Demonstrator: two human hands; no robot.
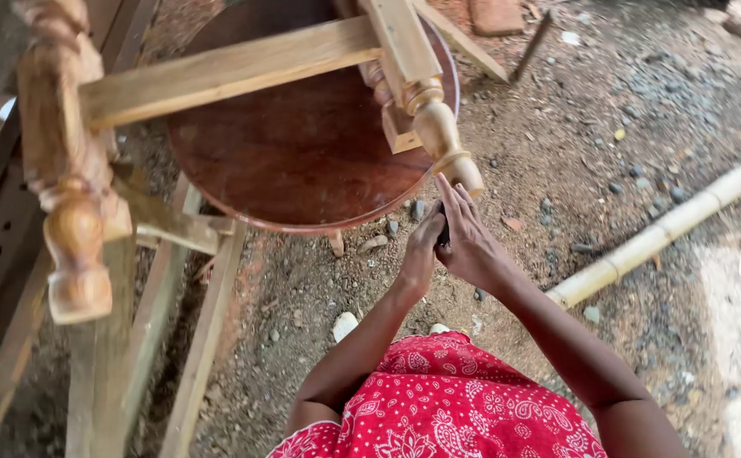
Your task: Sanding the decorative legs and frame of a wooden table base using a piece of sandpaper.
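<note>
An upturned wooden table lies before me, its round dark red-brown top [302, 144] facing down over the ground. Pale turned legs stick up: one leg [438, 127] ends just above my hands, another thick leg [69, 195] stands close at the left, joined by a pale rail [226, 68]. My left hand [421, 250] and my right hand [470, 242] are pressed together under the tip of the nearer leg, both closed around a small dark object [444, 231] that is mostly hidden between them.
Bare dirt with small stones [345, 325] spreads around. A pale bamboo pole [659, 233] lies on the ground at the right. Rough wooden planks [201, 339] stand at the lower left. My red patterned cloth [447, 407] fills the bottom middle.
</note>
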